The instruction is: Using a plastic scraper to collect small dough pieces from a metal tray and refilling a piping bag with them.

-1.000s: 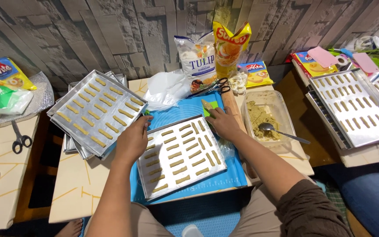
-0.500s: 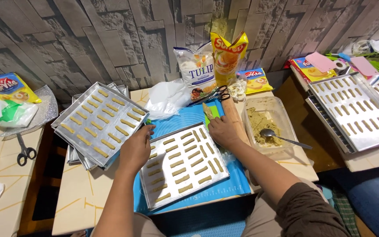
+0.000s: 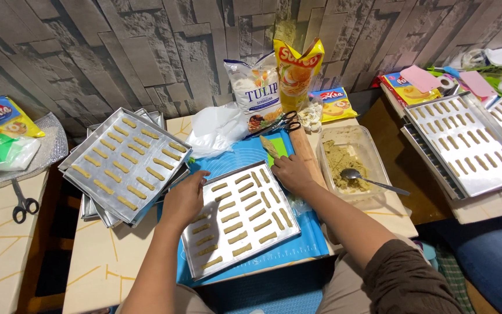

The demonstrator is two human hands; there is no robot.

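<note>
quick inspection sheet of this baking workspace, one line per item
surface: low wooden table with a blue mat on it
job's things: metal tray of dough sticks on the mat; clear tub of dough with a spoon
clutter: stacked filled trays, white plastic bag, flour bags, scissors
grippers: left hand on the tray's left edge; right hand at its top right corner
cables: nothing seen
surroundings: stone-pattern wall; more trays on a table at right

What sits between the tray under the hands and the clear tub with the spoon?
In the head view, the right hand and forearm, plus a wooden rolling pin on the blue mat, separate the tray from the tub.
</note>
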